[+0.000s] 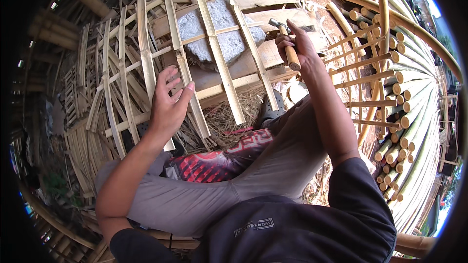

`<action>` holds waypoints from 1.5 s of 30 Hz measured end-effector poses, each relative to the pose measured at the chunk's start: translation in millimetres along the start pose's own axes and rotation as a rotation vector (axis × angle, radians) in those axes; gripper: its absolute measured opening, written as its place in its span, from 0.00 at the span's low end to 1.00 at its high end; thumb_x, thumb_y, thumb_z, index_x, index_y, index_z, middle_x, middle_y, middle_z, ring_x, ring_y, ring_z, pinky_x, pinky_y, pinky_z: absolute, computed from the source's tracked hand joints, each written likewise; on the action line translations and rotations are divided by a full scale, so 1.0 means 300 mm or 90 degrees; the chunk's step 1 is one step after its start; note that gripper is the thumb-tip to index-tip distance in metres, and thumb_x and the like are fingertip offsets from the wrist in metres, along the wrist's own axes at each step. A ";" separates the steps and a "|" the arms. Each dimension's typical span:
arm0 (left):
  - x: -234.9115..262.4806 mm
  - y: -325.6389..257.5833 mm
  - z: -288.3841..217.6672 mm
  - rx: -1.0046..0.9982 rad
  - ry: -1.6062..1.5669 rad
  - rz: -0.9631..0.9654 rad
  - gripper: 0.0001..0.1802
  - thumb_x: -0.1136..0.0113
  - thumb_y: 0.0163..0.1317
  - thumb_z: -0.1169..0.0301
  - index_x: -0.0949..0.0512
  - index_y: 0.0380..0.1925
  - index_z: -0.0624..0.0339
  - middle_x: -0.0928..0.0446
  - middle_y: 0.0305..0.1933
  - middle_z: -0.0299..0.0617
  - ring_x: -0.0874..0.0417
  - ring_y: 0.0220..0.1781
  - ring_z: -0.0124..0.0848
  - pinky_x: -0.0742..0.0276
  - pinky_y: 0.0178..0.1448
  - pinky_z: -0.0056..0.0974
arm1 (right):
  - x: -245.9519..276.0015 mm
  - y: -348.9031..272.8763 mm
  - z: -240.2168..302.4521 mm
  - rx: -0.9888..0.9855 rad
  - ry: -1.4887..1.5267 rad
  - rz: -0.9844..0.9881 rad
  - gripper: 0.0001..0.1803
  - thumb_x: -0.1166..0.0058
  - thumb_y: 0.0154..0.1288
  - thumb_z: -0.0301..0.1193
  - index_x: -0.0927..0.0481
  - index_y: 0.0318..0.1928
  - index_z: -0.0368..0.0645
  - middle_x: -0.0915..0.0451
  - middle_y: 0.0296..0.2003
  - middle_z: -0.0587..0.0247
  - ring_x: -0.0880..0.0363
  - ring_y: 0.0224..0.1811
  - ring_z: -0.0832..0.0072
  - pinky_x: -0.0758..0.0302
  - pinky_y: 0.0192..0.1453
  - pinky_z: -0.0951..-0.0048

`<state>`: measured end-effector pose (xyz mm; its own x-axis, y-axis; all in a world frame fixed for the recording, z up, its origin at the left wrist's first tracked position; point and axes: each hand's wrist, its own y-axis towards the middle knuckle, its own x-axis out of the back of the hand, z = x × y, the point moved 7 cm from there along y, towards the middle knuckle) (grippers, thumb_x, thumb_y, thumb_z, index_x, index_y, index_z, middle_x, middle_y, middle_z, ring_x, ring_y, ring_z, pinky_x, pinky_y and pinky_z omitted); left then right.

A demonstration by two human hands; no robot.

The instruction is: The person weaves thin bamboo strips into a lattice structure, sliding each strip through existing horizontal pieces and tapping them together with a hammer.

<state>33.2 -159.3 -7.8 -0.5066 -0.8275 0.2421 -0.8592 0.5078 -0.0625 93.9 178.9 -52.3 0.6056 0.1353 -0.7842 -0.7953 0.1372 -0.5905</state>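
Note:
My right hand [303, 44] is closed round the wooden handle of a hammer [293, 60], whose small metal head points up and to the left. Beneath the hammer, close by on its left, sits a rough grey stone block [229, 24]. Across that stone lies a lattice of split bamboo slats [214, 48], long strips crossed by thinner ones. My left hand [169, 104] hovers over or against the slats left of the stone, palm partly up, fingers and thumb apart. Nothing shows in it. Whether its fingertips touch a slat I cannot tell.
Wooden planks [273, 53] lie under the stone. To the right stands a big stack of cut bamboo poles [414, 87], with another slatted bamboo frame [365, 75] leaning before it. Loose bamboo strips [78, 151] fill the left side. My bent legs [263, 165] are close below the lattice.

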 end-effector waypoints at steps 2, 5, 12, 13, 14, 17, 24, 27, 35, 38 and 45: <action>-0.015 -0.011 0.005 0.043 -0.030 -0.037 0.36 0.37 0.68 0.63 0.42 0.70 0.65 0.36 0.69 0.55 0.33 0.71 0.42 0.32 0.70 0.45 | 0.011 -0.011 0.009 0.012 -0.019 -0.010 0.18 0.46 0.74 0.39 0.40 0.37 0.43 0.40 0.23 0.73 0.42 0.19 0.87 0.41 0.16 0.88; -0.016 -0.004 0.026 0.124 -0.086 -0.044 0.39 0.36 0.67 0.59 0.43 0.70 0.66 0.36 0.69 0.56 0.32 0.70 0.43 0.31 0.69 0.45 | 0.019 -0.031 0.011 0.005 -0.046 -0.006 0.16 0.54 0.78 0.38 0.38 0.36 0.41 0.39 0.22 0.74 0.43 0.18 0.89 0.41 0.15 0.89; 0.006 0.064 0.037 0.177 -0.057 -0.013 0.41 0.38 0.69 0.60 0.48 0.70 0.70 0.31 0.65 0.57 0.23 0.63 0.41 0.26 0.64 0.45 | 0.048 -0.082 0.023 0.056 -0.294 0.018 0.10 0.68 0.83 0.35 0.40 0.41 0.45 0.40 0.25 0.73 0.43 0.20 0.89 0.44 0.15 0.88; 0.008 0.082 0.055 0.190 -0.067 -0.005 0.41 0.38 0.69 0.61 0.49 0.70 0.70 0.30 0.63 0.57 0.21 0.60 0.41 0.25 0.63 0.44 | 0.050 -0.094 0.024 0.078 -0.334 -0.007 0.10 0.67 0.83 0.36 0.40 0.41 0.46 0.40 0.25 0.74 0.44 0.20 0.90 0.45 0.14 0.89; 0.007 0.103 0.063 0.201 -0.079 0.006 0.40 0.39 0.70 0.62 0.49 0.70 0.71 0.28 0.62 0.56 0.19 0.57 0.41 0.23 0.61 0.44 | 0.046 -0.107 0.030 0.104 -0.373 -0.033 0.10 0.66 0.83 0.36 0.39 0.41 0.46 0.40 0.25 0.74 0.45 0.19 0.90 0.46 0.14 0.90; -0.009 0.142 0.098 0.255 -0.162 0.009 0.24 0.46 0.74 0.64 0.37 0.60 0.71 0.22 0.53 0.53 0.15 0.51 0.39 0.17 0.54 0.42 | 0.103 -0.080 0.064 0.163 -0.537 -0.091 0.11 0.64 0.82 0.37 0.34 0.44 0.42 0.33 0.29 0.70 0.37 0.23 0.85 0.34 0.21 0.82; -0.037 0.155 0.112 0.298 -0.237 0.072 0.12 0.53 0.77 0.66 0.29 0.50 0.64 0.20 0.46 0.48 0.15 0.47 0.36 0.16 0.53 0.44 | 0.140 -0.040 0.089 0.180 -0.765 -0.168 0.19 0.61 0.81 0.43 0.30 0.43 0.38 0.31 0.28 0.68 0.32 0.25 0.80 0.31 0.24 0.76; -0.037 0.159 0.130 0.284 -0.235 0.085 0.11 0.54 0.78 0.66 0.29 0.48 0.62 0.20 0.45 0.46 0.15 0.46 0.35 0.15 0.52 0.43 | 0.138 -0.031 0.081 0.143 -0.725 -0.117 0.19 0.61 0.81 0.44 0.30 0.41 0.39 0.32 0.27 0.69 0.34 0.24 0.81 0.32 0.23 0.77; -0.040 0.158 0.136 0.282 -0.242 0.081 0.09 0.53 0.78 0.65 0.28 0.45 0.58 0.21 0.42 0.41 0.17 0.42 0.32 0.15 0.49 0.41 | 0.134 -0.047 0.080 0.139 -0.723 -0.124 0.17 0.62 0.82 0.43 0.32 0.41 0.42 0.35 0.25 0.74 0.38 0.23 0.86 0.38 0.19 0.83; -0.036 0.155 0.136 0.280 -0.240 0.084 0.09 0.53 0.77 0.65 0.28 0.45 0.58 0.21 0.41 0.40 0.17 0.42 0.31 0.16 0.49 0.40 | 0.126 -0.071 0.077 0.132 -0.699 -0.098 0.17 0.62 0.82 0.43 0.30 0.43 0.41 0.34 0.25 0.74 0.37 0.23 0.86 0.37 0.20 0.83; -0.037 0.156 0.139 0.282 -0.249 0.082 0.08 0.54 0.78 0.66 0.29 0.44 0.58 0.21 0.40 0.41 0.17 0.41 0.32 0.15 0.49 0.44 | 0.152 -0.068 0.103 0.159 -0.803 -0.161 0.18 0.61 0.81 0.44 0.29 0.44 0.42 0.35 0.24 0.77 0.37 0.22 0.88 0.40 0.19 0.85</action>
<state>-4.5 -136.4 -53.9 -0.5258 -0.8349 -0.1626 -0.6945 0.5318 -0.4846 138.7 212.7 -70.3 0.4539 0.8802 0.1389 -0.7129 0.4522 -0.5359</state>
